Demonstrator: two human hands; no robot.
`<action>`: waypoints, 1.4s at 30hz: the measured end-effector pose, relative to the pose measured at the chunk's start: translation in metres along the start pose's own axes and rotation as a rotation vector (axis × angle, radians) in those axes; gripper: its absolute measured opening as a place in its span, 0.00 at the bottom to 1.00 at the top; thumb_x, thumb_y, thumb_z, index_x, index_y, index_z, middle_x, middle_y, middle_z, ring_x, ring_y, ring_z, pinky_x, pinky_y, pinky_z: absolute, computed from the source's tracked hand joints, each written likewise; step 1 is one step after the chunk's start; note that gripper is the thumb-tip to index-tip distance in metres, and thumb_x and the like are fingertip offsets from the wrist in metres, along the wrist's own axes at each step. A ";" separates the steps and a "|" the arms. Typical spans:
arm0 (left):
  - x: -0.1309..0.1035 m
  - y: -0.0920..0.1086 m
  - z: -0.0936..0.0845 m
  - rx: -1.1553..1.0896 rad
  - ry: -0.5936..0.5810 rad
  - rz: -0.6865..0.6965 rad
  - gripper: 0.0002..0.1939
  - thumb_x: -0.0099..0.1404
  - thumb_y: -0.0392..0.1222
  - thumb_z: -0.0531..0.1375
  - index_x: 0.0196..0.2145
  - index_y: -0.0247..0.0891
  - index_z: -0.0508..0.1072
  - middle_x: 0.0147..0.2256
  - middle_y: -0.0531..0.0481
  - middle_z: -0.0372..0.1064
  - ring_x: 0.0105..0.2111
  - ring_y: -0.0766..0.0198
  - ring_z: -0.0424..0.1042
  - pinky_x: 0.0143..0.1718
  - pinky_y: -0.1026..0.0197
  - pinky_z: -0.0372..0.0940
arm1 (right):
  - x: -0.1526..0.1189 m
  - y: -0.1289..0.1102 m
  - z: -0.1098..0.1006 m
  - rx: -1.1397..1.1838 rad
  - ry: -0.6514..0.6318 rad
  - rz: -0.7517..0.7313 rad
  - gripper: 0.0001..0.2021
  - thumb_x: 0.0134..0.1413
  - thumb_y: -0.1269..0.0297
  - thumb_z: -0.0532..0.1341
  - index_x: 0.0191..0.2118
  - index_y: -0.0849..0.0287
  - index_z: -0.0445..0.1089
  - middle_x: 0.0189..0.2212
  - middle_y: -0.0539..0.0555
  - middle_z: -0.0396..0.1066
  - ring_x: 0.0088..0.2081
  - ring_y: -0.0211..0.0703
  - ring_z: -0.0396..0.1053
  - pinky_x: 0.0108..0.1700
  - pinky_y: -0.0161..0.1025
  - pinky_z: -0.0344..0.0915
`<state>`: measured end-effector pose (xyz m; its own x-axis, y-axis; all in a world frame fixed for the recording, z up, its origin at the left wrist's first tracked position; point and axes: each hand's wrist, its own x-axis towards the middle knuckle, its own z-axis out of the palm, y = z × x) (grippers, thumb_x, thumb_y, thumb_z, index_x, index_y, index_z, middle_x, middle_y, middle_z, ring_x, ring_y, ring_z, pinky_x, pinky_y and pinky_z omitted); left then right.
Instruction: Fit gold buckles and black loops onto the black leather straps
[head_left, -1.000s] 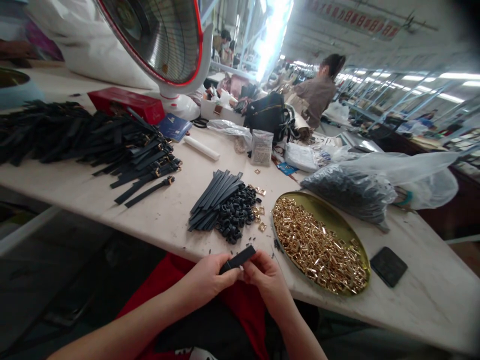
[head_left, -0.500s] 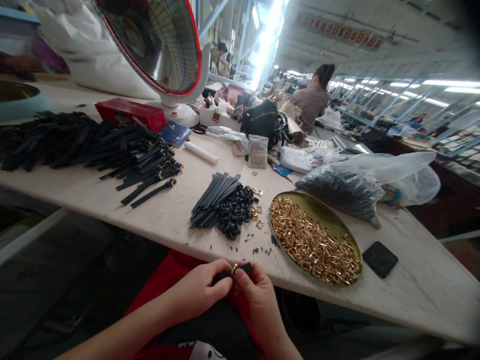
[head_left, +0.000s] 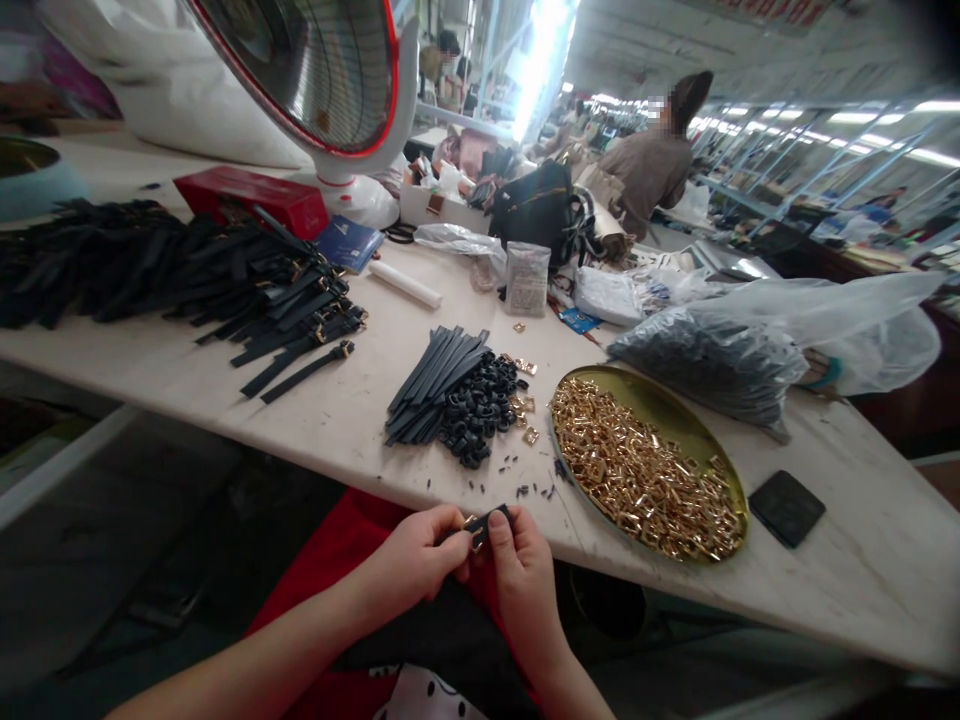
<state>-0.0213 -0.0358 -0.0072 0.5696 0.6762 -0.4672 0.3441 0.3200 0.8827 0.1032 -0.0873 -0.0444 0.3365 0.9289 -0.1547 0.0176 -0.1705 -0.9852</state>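
Observation:
Close to the table's front edge, my left hand pinches a gold buckle, which sits on a short black strap. My right hand grips the strap's other end, thumb pressed on top. Part of the strap is hidden by my fingers. Beyond them lie a stack of flat black straps and a pile of small black loops. A few loose gold buckles rest beside the loops. A round tray to the right holds many gold buckles.
Buckled black straps are heaped at left, before a red box and a round heater. A plastic bag with dark contents and a black square pad lie right. A person is in the background.
My hands have risen slightly, and the strap now shows more of its flat face and the buckle between them. The camera view has shifted a little.

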 end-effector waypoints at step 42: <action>-0.021 0.002 0.005 0.139 -0.042 0.071 0.10 0.56 0.46 0.53 0.24 0.37 0.61 0.20 0.58 0.60 0.17 0.71 0.55 0.17 0.69 0.49 | -0.018 -0.013 -0.020 -0.106 -0.127 -0.089 0.08 0.48 0.61 0.60 0.26 0.58 0.62 0.21 0.47 0.63 0.23 0.37 0.61 0.26 0.33 0.59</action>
<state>-0.0289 -0.0524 0.0046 0.6260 0.6643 -0.4085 0.4002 0.1760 0.8994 0.1162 -0.1081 -0.0273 0.2076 0.9748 -0.0815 0.1437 -0.1128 -0.9832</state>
